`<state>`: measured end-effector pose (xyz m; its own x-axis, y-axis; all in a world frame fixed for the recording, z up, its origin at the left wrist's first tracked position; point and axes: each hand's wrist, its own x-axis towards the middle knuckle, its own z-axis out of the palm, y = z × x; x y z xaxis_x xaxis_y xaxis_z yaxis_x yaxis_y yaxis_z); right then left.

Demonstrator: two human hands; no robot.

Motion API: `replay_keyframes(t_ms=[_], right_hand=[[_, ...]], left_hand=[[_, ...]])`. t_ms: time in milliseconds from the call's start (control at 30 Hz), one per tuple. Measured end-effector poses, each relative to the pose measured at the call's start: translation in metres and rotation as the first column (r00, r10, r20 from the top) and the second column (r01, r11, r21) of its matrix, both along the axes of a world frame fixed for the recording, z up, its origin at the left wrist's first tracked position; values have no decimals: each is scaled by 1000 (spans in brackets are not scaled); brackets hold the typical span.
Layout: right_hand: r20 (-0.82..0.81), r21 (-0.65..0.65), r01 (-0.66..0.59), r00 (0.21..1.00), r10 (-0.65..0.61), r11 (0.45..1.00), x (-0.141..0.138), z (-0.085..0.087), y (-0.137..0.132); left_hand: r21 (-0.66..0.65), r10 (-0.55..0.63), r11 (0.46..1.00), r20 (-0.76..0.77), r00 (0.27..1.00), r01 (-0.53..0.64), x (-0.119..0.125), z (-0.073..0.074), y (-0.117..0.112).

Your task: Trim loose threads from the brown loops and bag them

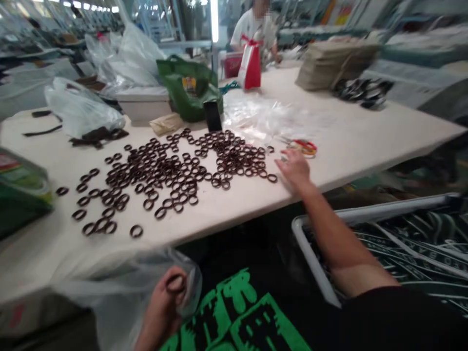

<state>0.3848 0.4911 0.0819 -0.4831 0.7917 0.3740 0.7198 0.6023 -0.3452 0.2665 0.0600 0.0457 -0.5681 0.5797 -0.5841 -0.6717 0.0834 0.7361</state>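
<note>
Several dark brown rings (175, 168) lie spread over the pale table (347, 141). My right hand (294, 169) lies on the table just right of the rings, fingers stretched toward them, holding nothing. My left hand (166, 304) is below the table edge, closed on a clear plastic bag (120, 287) and pinching one dark ring (176, 283) against it.
A green bag (188, 87), a black phone (212, 115), clear plastic bags (265, 117) and coloured bands (305, 146) sit behind the rings. A red gift bag (250, 66) and another person (256, 27) are at the far side. A white-framed bin (369, 214) stands at my right.
</note>
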Motion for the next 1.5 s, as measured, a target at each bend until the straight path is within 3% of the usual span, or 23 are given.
replay_keyframes(t_ms=[133,267,367,433,500,600,700,800,867,933,1033,1100,1333,1500], right_hand=[[110,-98,60,993,-50,993,11,-22,33],[226,60,123,965,-133,991,10,-31,41],[21,-15,213,977,-213,977,5,-27,42],[-228,-193,230,935,-271,954,-1,-22,40],[-497,-426,106,802,-330,898,-8,-15,29],[-722,-609,-333,608,-330,720,-16,-7,-9],[-800,-546,-636,590,-113,545,-19,-3,-72],[-770,-526,-752,620,154,398,-19,-4,-138],[-674,-514,-787,617,406,342,-18,-4,-170],[-572,-467,-838,529,627,282,-18,-4,-191],[-456,-435,-883,383,803,174,-20,-1,-208],[-393,-440,-883,351,850,161,-22,1,-213],[-119,-201,-936,317,941,290,-25,4,-220],[63,19,-961,275,959,275,-26,2,-221]], left_hand=[[93,109,989,63,992,-114,8,14,10],[117,121,984,112,986,-134,9,14,11],[146,123,979,117,985,-139,10,11,7],[169,118,976,140,983,-141,10,10,5],[183,119,971,174,978,-151,9,12,4],[195,117,968,213,970,-160,8,15,5],[199,107,968,222,969,-152,9,18,7],[168,131,973,159,979,-158,10,17,8],[137,159,976,86,983,-170,11,15,7],[106,184,977,13,983,-184,12,15,5],[77,192,979,-79,978,-186,13,15,4],[72,190,981,-132,973,-182,14,16,2],[30,91,996,-239,967,-86,13,17,-3],[-28,34,999,-331,943,-46,14,18,-2]])
